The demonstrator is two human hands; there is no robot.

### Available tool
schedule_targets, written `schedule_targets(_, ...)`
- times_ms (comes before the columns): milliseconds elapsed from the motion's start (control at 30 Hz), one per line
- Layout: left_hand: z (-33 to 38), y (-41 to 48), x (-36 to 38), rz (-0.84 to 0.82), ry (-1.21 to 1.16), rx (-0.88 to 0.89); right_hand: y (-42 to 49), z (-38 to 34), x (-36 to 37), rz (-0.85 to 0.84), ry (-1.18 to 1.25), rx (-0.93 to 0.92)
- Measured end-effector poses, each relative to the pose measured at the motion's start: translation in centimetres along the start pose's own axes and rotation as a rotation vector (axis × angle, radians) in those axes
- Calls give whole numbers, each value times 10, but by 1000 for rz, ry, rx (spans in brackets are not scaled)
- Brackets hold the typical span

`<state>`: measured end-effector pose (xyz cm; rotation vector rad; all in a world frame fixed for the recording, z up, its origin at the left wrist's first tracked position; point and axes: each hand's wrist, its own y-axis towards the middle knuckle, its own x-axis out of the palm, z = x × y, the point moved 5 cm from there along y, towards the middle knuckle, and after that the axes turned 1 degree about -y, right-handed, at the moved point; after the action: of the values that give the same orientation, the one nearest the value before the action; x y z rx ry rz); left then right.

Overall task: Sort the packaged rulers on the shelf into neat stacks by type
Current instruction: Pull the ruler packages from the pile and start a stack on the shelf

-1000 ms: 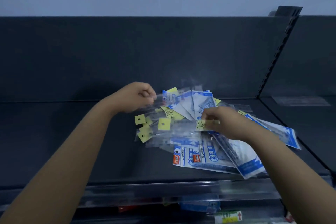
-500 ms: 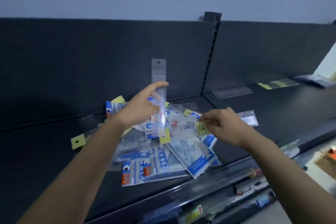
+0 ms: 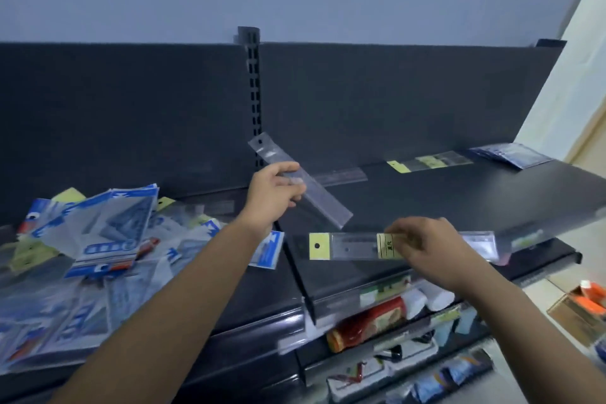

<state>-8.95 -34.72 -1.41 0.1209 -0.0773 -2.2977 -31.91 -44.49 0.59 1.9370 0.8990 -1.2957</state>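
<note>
My left hand (image 3: 273,192) grips a clear packaged ruler (image 3: 319,198) that tilts from upper left to lower right above the dark shelf (image 3: 426,200). My right hand (image 3: 423,248) pinches a ruler in a yellow-tabbed clear sleeve (image 3: 347,246), held level over the shelf's front. A jumbled pile of blue-and-white and yellow-tabbed ruler packs (image 3: 98,236) lies on the left shelf section. On the right section sit a clear ruler (image 3: 341,175), a yellow-labelled ruler (image 3: 429,161) and a stack of blue packs (image 3: 511,156).
A slotted upright (image 3: 253,88) divides the two shelf sections against the dark back panel. Lower shelves hold a red tube (image 3: 370,321), white rolls (image 3: 426,300) and other packaged goods. A cardboard box (image 3: 580,308) stands on the floor at right.
The view has swung right, so the pile now lies at left. Both hands have carried their rulers over to the right shelf section, and the clear ruler has tipped from upright to slanted.
</note>
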Motion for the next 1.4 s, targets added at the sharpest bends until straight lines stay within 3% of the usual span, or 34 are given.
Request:
schedule_targets(167,-23,16,59,94,-96,-156,4,62,-14,-18,44,27)
schedule_targets(600,-59,87,122,-20,90,-275,103,139,-6,-30,117,9)
schedule_targets(667,-56,94,119,-31,269,-250,125,144,-4,-52,117,-15)
schedule_targets(767,-45,99,108,-47,724,-148,154,148,1,-85,135,-53)
schedule_targets(833,-38,103,102,14,1045,-65,171,151,3,-91,160,-69)
schedule_targets(900,-34,108,103,42,1210,60,185,154,7,-103,169,-84)
schedule_targets(1000,-35,117,114,-23,1140,182,200,165,13,-141,180,-92)
schedule_targets(1133,-30,131,141,-148,746,228,212,185,14,-154,225,-114)
schedule_targets(1400,-24,153,236,-383,784,189,226,239,-5,-124,325,-145)
